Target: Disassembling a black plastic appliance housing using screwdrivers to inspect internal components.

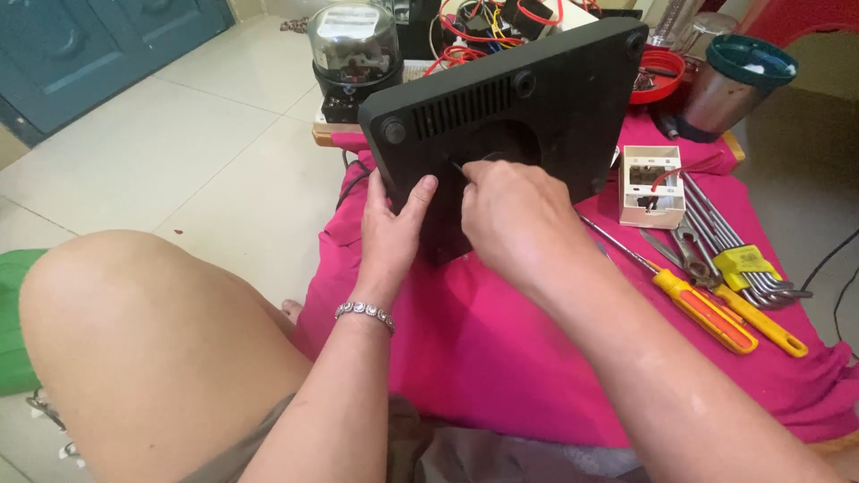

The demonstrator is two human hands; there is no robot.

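Nearest, at 7 o'clock, a bare knee (152,358) fills the lower left, with both forearms rising past it. Left hand (391,234), a bracelet (365,312) at its wrist, clamps the lower edge of the black appliance base (510,116), thumb on the face, fingers hidden behind. Right hand (512,215) is pinched shut on a thin dark wire or tool tip at the base's round central opening; which it is I cannot tell. That base stands tilted on the pink cloth (501,349) at 12 o'clock. It looks like stiff moulded plastic, fairly light, with slotted vents and rubber feet; the edges seem the safest hold. At 3 o'clock lie orange-handled screwdrivers (716,315), hex keys in a yellow holder (744,265) and a small white box (651,186). Farther, a glass-domed meter (352,45) shows a pale label.
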